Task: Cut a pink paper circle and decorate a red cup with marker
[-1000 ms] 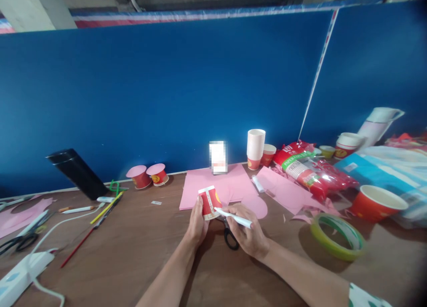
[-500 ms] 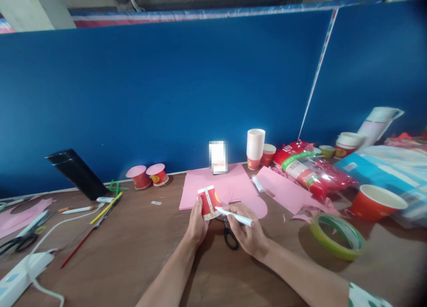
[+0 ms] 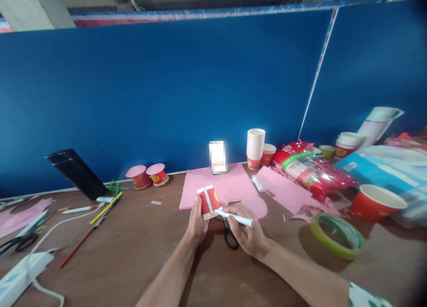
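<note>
Left hand (image 3: 196,224): wrapped round the cup (image 3: 207,201), thumb on the near side, holding it tilted just above the table (image 3: 133,253).
Right hand (image 3: 248,236): fingers pinched on a white pen (image 3: 237,218), whose tip touches the cup's lower edge.
Cup: red with a white band, mouth turned away and down; its inside is hidden. It sits at the near edge of the pink paper (image 3: 227,184), dead centre.
Change: very little over the last second. The cup has edged a shade to 9 o'clock and the pen lies a touch flatter, its tip still on the cup; this looks like steady work on one spot.
Under the hands: black scissors (image 3: 230,238) flat on the table, handle loop toward 6 o'clock.
Containers: at 3 o'clock a red bowl (image 3: 376,203) stands open, with nothing seen in it. At 1 o'clock a nested cup stack (image 3: 255,147) stands beside a pack (image 3: 310,169) of cups. At 10 o'clock two upturned cups (image 3: 139,176) carry pink discs on top.
Nearby: a tape roll (image 3: 336,236) at 4 o'clock.
</note>
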### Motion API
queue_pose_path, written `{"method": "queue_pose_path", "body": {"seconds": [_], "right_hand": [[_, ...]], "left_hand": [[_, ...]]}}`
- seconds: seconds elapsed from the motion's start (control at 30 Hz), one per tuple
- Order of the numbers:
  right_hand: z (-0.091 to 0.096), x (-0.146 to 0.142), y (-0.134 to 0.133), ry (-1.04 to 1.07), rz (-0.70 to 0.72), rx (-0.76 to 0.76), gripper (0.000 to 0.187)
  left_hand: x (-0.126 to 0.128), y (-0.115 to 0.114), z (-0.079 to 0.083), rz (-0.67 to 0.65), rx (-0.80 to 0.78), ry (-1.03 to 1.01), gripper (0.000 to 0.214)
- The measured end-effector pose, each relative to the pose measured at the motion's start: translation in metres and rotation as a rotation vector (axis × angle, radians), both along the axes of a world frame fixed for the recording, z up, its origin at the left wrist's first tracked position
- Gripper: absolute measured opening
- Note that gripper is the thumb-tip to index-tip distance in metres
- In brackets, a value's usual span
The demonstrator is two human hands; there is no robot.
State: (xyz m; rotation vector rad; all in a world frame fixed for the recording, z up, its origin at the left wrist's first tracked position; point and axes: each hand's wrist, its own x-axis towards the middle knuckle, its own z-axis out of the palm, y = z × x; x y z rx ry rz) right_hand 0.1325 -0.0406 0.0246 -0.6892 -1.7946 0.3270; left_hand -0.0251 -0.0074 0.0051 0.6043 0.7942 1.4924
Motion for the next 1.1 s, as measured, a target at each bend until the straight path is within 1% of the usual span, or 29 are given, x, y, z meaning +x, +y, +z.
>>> {"method": "queue_pose_path", "body": {"seconds": [0.2,0.4,0.5,0.67,0.83,1.1], "right_hand": [[0.0004,0.0,0.0005,-0.013,-0.034,-0.002,0.017],[0.002,0.0,-0.0008,-0.004,0.028,0.023,0.016],[0.0022,-0.0003,-0.0016,0.003,0.01,0.018,0.016],[0.0018,-0.0005,-0.0012,-0.004,0.008,-0.009,0.015],[0.0002,-0.0005,0.0003,0.017,-0.045,-0.043,0.015],[0.0009,-0.0007,-0.0019,0.029,-0.062,-0.061,0.017]], "left_hand": [[-0.0004,-0.0002,0.001,-0.005,-0.004,-0.002,0.042],[0.0007,-0.0005,0.0036,0.016,-0.013,0.012,0.044],[0.0009,-0.0002,0.0031,0.032,-0.016,0.012,0.044],[-0.0003,0.0011,-0.0006,0.013,-0.021,0.009,0.045],[-0.0013,0.0017,-0.0033,-0.009,-0.023,-0.017,0.042],[0.0002,0.0013,-0.0002,0.001,-0.02,-0.001,0.04]]}}
